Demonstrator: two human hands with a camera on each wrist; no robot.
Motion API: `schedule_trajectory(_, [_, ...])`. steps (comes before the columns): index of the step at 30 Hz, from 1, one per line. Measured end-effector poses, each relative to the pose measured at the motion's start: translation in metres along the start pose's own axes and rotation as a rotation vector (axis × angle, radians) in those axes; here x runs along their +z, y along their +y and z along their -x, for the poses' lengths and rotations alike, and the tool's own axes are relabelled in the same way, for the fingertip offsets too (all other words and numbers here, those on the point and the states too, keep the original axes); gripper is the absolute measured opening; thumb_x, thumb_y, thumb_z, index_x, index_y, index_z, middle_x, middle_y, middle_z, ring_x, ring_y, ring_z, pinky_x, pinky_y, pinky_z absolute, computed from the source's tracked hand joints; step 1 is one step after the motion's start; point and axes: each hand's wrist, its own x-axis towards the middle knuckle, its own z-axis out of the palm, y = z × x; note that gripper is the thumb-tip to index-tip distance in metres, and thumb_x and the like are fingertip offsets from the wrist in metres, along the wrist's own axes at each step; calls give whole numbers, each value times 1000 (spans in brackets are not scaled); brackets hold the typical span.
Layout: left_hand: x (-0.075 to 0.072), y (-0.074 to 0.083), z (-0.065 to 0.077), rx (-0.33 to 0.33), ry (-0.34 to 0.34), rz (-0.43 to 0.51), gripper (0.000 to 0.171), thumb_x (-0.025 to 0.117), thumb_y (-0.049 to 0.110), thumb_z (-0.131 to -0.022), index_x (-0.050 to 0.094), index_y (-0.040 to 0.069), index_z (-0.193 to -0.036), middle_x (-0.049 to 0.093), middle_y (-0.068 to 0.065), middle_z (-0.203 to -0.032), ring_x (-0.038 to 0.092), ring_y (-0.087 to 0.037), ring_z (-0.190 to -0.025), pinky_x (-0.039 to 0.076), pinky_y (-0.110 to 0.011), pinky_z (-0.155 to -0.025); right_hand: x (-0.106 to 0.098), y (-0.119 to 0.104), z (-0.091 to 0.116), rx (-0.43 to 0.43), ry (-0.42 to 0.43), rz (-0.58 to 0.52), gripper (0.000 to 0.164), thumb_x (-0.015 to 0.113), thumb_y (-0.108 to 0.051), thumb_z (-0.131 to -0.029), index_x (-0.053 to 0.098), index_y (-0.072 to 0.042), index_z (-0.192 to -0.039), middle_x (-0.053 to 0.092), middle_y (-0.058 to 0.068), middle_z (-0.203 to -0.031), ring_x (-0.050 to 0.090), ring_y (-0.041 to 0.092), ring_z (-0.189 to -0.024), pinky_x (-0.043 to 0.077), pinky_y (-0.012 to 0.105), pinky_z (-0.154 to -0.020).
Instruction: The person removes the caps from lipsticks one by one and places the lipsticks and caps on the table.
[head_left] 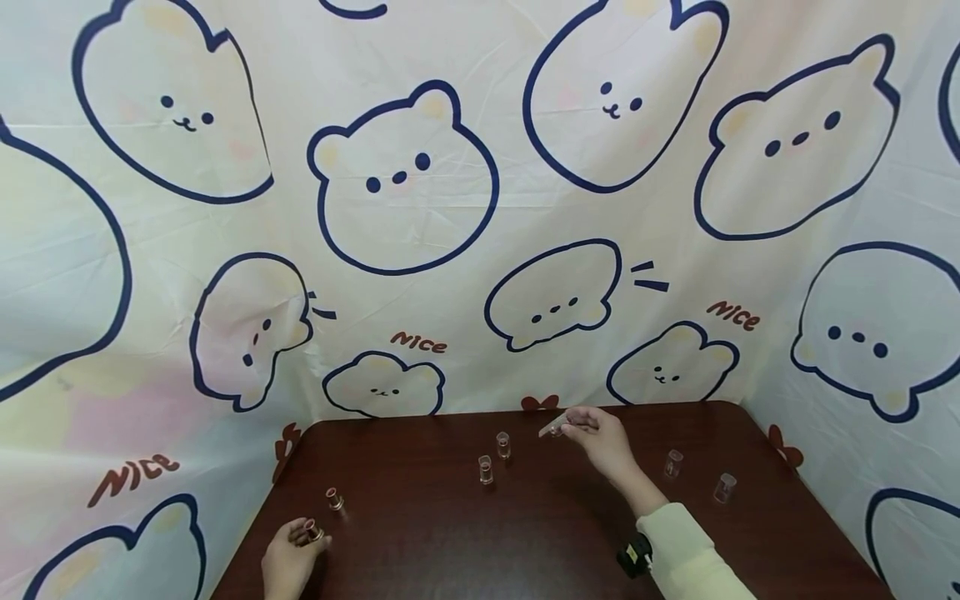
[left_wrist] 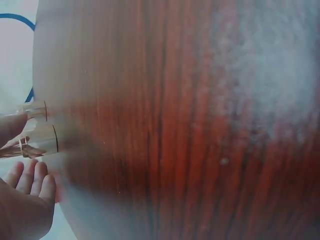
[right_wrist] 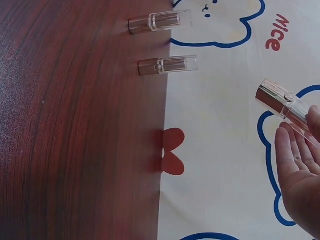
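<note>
The word "Nice" is printed in brown-red script on the backdrop (head_left: 465,304), a pale cloth hung round the room and covered in navy-outlined bear faces; it reads clearly at 10, 11 and 1 o'clock from the middle of the visible table (head_left: 480,542). The table is dark red-brown with a glossy wood grain and rounded far corners, set against the cloth. Any lettering on the tubes is too small to read. At 8 o'clock the left hand (head_left: 288,557) has its grip closed on a rose-gold lipstick tube (head_left: 312,530), thumb against fingers, with an upright gold tube (head_left: 334,500) just beyond it. Towards 12 o'clock the right hand (head_left: 600,437), below a pale yellow sleeve (head_left: 693,554) and a black wrist camera (head_left: 636,556), has its grip pinched on a tilted clear-capped lipstick (right_wrist: 282,100). At 11 o'clock a pair of capped lipsticks (head_left: 485,470) stands upright, near each other but apart. Two clear caps (head_left: 672,464) stand apart at 2 and 3 o'clock
</note>
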Motion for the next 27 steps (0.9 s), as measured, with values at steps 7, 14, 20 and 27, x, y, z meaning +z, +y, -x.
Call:
schedule_trajectory(7, [-2,2,3,24,28,14,72,78,14,-80,39,-13,-134,46,-36,-126,46,-51,-115,38,-62,-92,-4,-3,5,30,10,-86,37,71,-15,-90,63,1,-122,66,16,-116,62,29,-110,52,31,-87])
schedule_trajectory(14, [-2,11,7,62,88,28,70,76,12,-82,39,-10,-137,45,-35,-131,43,-50,-119,35,-62,-96,-7,-8,10,51,30,-123,36,72,-16,-89,63,-1,-122,66,14,-114,63,27,-109,52,27,-85])
schedule_trajectory(20, [-1,23,12,125,125,67,69,77,12,-81,41,-8,-137,45,-33,-132,43,-49,-120,38,-61,-95,-10,-15,15,51,31,-170,37,71,-17,-90,62,-1,-122,67,14,-112,65,21,-102,52,30,-85])
schedule_trajectory(27, [3,43,18,227,180,106,67,80,20,-81,47,-4,-134,50,-27,-130,45,-45,-119,40,-59,-90,-15,-21,18,52,13,-261,34,67,-12,-93,60,1,-123,67,16,-112,67,17,-97,52,31,-86])
